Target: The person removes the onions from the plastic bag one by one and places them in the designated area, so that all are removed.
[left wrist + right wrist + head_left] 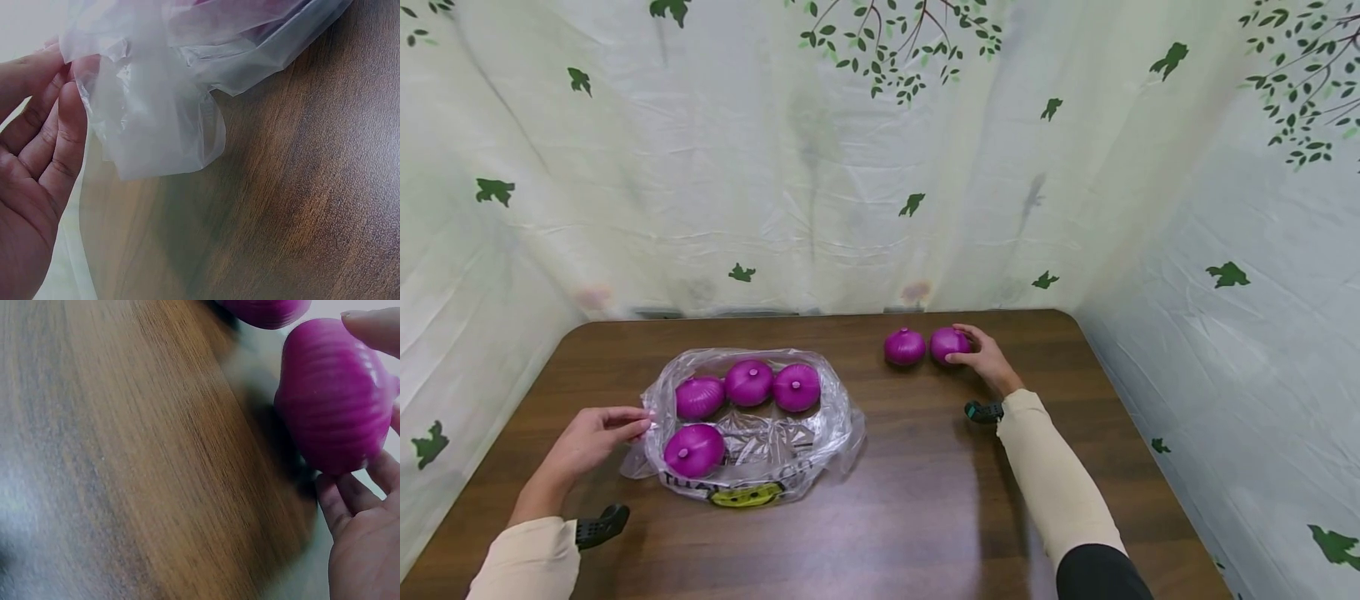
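A clear plastic bag [842,400] lies spread open on the table at the left, with several purple onions [749,382] inside. My left hand [593,437] pinches the bag's left edge between thumb and fingers; in the left wrist view a loose flap of the plastic [156,125] hangs beside the fingers. Toward the back right, my right hand [985,357] grips a purple onion [947,343], thumb on one side and fingers on the other. That onion [334,394] fills much of the right wrist view. Just left of it sits another purple onion [904,347].
The brown wooden table [910,500] has rounded back corners. A white curtain [850,208] with green leaf prints surrounds its back and sides. The bag's front carries a yellow printed label [747,495]. A dark band camera [602,526] is on the left wrist.
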`<state>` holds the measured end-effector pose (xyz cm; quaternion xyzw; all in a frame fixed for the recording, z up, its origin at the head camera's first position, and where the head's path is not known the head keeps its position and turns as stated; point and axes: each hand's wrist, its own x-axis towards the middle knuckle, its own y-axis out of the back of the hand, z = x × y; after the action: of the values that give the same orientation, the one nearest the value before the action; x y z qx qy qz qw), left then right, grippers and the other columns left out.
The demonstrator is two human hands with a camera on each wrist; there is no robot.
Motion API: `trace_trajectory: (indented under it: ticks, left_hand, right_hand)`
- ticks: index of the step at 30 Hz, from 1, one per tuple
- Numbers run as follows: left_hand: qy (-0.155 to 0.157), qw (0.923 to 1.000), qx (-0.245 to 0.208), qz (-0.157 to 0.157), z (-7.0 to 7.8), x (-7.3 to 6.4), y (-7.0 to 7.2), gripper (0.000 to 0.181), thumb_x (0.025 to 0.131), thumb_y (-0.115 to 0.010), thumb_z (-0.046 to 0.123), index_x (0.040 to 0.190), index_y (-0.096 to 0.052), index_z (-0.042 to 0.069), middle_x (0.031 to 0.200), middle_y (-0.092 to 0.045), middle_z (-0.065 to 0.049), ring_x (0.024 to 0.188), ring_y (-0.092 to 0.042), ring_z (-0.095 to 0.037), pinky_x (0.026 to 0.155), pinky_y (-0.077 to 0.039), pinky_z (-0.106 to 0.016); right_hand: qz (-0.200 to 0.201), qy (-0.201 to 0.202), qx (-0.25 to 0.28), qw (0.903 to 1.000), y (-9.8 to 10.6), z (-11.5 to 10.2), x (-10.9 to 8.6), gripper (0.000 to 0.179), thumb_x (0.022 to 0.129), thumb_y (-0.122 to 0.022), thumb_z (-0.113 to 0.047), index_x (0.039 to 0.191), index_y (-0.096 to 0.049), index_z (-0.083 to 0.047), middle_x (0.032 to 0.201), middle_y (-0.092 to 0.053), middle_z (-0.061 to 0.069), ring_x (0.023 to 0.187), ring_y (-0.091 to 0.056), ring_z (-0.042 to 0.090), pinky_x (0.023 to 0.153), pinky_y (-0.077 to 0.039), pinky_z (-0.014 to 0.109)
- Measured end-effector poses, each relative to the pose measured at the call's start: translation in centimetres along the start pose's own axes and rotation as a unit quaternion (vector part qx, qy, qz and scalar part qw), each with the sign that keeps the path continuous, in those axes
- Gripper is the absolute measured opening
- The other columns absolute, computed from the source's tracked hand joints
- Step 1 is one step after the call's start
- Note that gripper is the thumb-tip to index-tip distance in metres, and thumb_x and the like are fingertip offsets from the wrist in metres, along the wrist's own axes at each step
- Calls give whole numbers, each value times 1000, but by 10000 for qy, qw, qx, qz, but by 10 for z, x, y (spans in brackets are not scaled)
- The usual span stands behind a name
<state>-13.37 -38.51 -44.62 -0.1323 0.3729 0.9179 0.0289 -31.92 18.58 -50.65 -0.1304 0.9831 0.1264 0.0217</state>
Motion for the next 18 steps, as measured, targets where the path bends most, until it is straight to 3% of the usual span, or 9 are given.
trace_trajectory:
  ticks: [11,18]
  left_hand:
    - [18,10000,-23,-30,-1,-1,0,64,93,-59,46,125,-57,-9,115,-61,-26,102,-56,-35,87,-41,-60]
    - [1,10000,7,-23,-1,-1,0,63,94,-58,46,125,-57,-9,114,-62,-25,102,-57,-35,86,-41,-59]
  right_hand:
    - [36,247,-35,9997,4,0,-3,68,84,-72,-2,144,-39,0,147,-39,20,134,-36,36,107,-33,50]
    - [-49,424,180,9989,6,-27,-16,68,83,-71,4,142,-37,8,145,-37,29,136,-32,42,109,-29,53]
